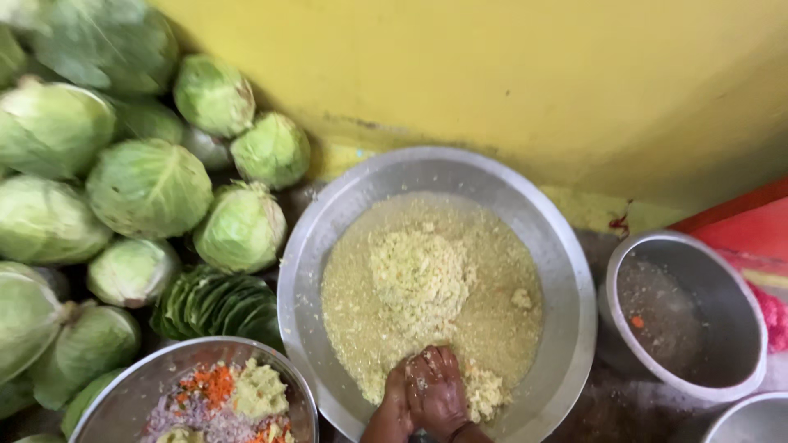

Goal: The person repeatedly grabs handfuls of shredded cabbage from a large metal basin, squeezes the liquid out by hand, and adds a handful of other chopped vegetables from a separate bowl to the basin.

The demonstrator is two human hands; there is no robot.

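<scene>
Nearest the camera, the left hand (392, 406) and right hand (437, 392) press together, clenched on a clump of the pale yellow grated mixture (427, 287) at the near edge of the large steel basin (566, 271). Judgement: squeezing is at an early stage; 1 loose mound sits centre, most mixture lies wet and flat. Whole cabbages (148, 184) stacked left remain uncut.

Our wrists leave the bottom edge; our right hand (439, 392) overlaps our left hand (392, 406), hiding its fingers. The small steel bowl (751, 420) is cropped.
</scene>
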